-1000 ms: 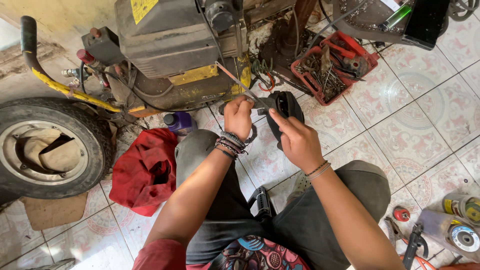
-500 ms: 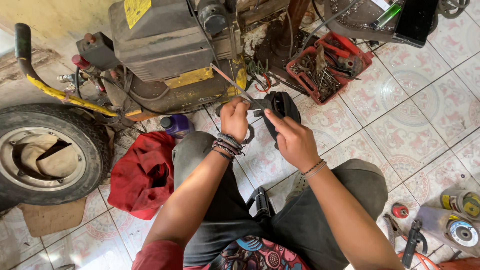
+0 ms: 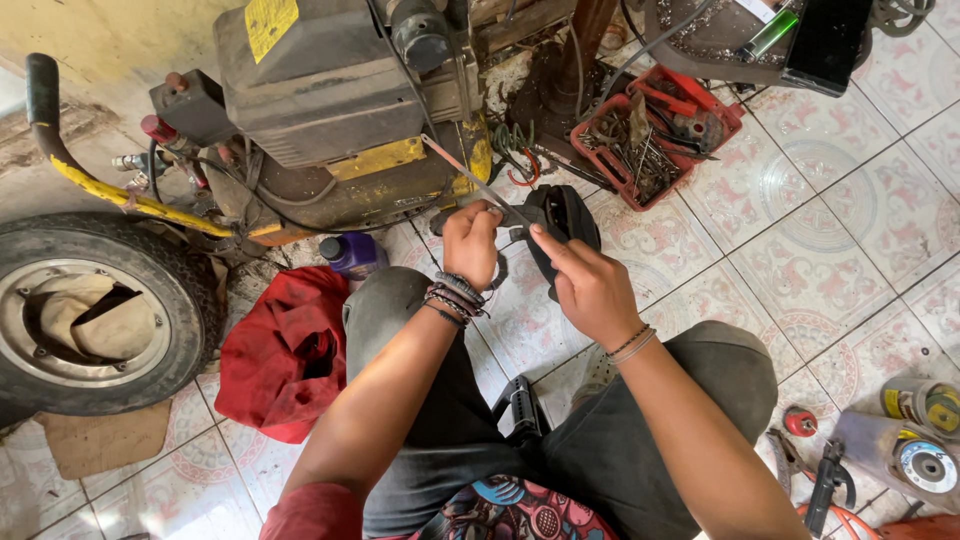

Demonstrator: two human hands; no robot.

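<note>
At frame centre, the left hand and right hand are both pinching closed on a black part; looking rigid, light, best gripped by its edges.

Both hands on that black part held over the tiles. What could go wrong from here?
1. The left hand and right hand hold the black part in mid-air over the tiled floor, with no support under it; a slip would likely drop it or any small piece onto the tiles.
2. A thin rod pokes out near the fingers; it could jab a hand.
3. The red tray of loose hardware sits close; a dropped piece could get lost among clutter.
</note>
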